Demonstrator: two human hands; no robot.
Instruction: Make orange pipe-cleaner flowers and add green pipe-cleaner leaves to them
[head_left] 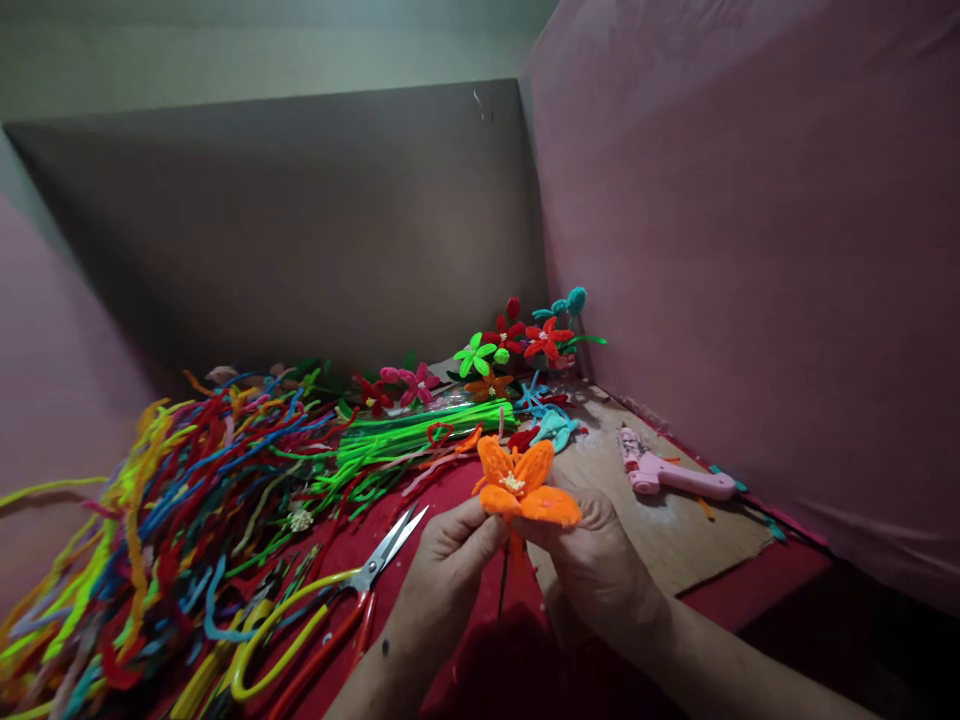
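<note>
The left hand and the right hand come up from the bottom of the frame, and both grip the orange flower, which sits just below the centre of the picture. The left thumb and fingertips pinch its left petal near the base; the right fingers close on the petal at the right, though their undersides are hidden. The bloom faces up, with pale stamens in its middle; orange strands hang beneath it, and how they join cannot be made out.

The step in hand looks like setting or spreading petals around the stamens. As a judgement, the next move calls for one hand to steady the base while the other bends a petal lightly, so that the stamens stay centred.

At the lower left, the scissors lie with blades slightly apart on the red counter, near the left hand. The heap of coloured stems fills the left side. Right of centre, the glue gun lies on the board, apart from both hands.

Farther off, green stems lie bundled behind the orange flower, near the teal flower. Beyond them stand the green flower, the pink flower and red flowers, before the grey panel.
</note>
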